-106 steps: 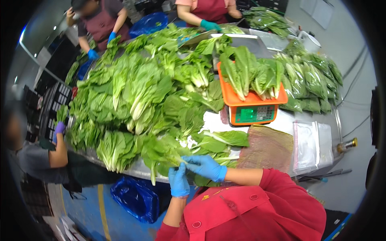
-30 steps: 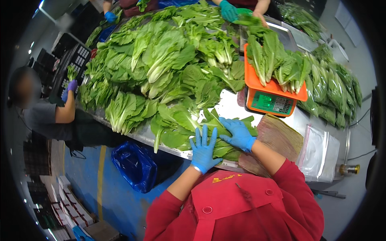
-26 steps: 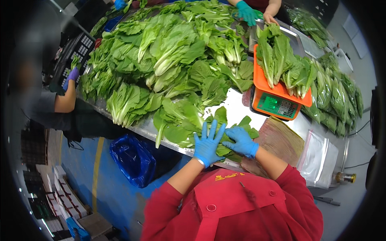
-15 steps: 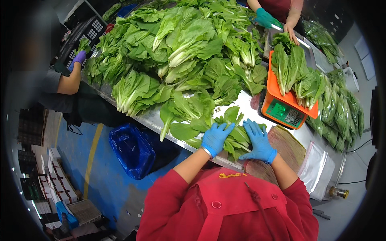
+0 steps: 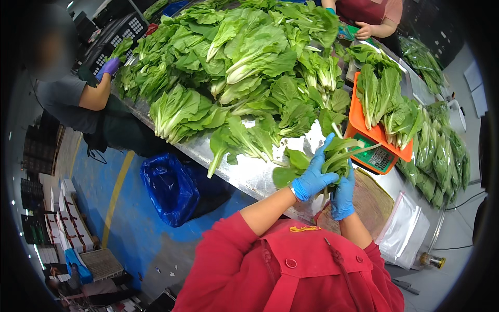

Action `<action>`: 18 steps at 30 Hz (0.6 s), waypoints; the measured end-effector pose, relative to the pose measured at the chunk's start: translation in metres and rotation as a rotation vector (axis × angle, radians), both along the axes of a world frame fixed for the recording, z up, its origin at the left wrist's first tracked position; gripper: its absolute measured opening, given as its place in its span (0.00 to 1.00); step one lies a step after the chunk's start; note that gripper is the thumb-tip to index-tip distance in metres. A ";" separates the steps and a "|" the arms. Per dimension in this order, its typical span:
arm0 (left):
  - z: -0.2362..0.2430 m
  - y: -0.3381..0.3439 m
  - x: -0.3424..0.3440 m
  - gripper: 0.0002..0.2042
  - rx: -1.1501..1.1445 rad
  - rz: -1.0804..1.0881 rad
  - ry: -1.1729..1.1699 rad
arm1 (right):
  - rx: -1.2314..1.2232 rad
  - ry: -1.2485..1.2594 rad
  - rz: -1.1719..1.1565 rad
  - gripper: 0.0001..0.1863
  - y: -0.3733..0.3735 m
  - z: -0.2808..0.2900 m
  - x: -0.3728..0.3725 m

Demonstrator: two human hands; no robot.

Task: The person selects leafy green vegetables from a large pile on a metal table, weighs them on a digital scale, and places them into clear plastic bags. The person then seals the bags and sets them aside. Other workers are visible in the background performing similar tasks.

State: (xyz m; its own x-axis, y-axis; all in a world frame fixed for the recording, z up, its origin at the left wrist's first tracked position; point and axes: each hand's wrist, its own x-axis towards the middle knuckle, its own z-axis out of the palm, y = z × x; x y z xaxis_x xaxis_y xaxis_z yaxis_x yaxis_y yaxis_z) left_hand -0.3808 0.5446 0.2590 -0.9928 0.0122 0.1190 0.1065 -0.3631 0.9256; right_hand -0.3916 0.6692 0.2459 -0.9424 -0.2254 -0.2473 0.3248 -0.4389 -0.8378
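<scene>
My left hand (image 5: 314, 177) and my right hand (image 5: 343, 195), both in blue gloves, are closed round a loose bunch of leafy greens (image 5: 335, 161), lifted over the near edge of the metal table (image 5: 239, 174). The bunch has broad leaves and pale stems pointing out to the right. Just beyond it is an orange scale (image 5: 400, 151) with romaine-like heads (image 5: 379, 99) on its tray. A reddish mesh mat (image 5: 377, 200) lies at my right wrist, with clear plastic bags (image 5: 403, 229) beside it. A large heap of greens (image 5: 244, 52) covers the table ahead.
Bagged greens (image 5: 436, 156) lie along the right edge. A co-worker (image 5: 93, 96) in a purple glove works at the left, near black crates (image 5: 114, 39); another (image 5: 364, 13) works at the far side. A blue lined bin (image 5: 166, 190) stands on the floor below the table's edge.
My hands have gone from lying spread on the greens to gripping and lifting a bunch. The far co-worker's hands have shifted. The view has swung, moving the scale rightward in frame.
</scene>
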 end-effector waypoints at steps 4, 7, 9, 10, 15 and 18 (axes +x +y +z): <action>0.015 -0.004 0.008 0.46 0.145 0.058 -0.124 | 0.233 0.301 0.086 0.38 -0.021 0.017 0.008; 0.024 -0.026 0.017 0.35 0.250 0.201 -0.157 | 0.197 0.339 0.381 0.48 -0.034 0.044 0.015; 0.023 -0.044 0.027 0.32 0.275 0.305 -0.140 | 0.152 0.367 0.570 0.49 -0.044 0.068 0.016; 0.025 -0.053 0.033 0.25 0.239 0.456 -0.060 | 0.141 0.476 0.558 0.51 -0.055 0.071 0.019; 0.043 -0.130 0.101 0.20 0.131 0.721 -0.131 | 0.051 0.725 0.798 0.43 -0.109 0.093 0.032; 0.052 -0.198 0.158 0.14 0.218 1.065 -0.239 | 0.368 1.123 0.782 0.34 -0.128 0.107 0.033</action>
State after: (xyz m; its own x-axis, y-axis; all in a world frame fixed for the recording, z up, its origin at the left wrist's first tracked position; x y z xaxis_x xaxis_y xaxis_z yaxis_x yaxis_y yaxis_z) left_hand -0.2228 0.3467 0.3106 -0.4813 -0.8577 -0.1808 0.2878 -0.3495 0.8917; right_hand -0.3587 0.5410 0.3528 -0.3380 -0.8605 0.3813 -0.5269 -0.1627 -0.8342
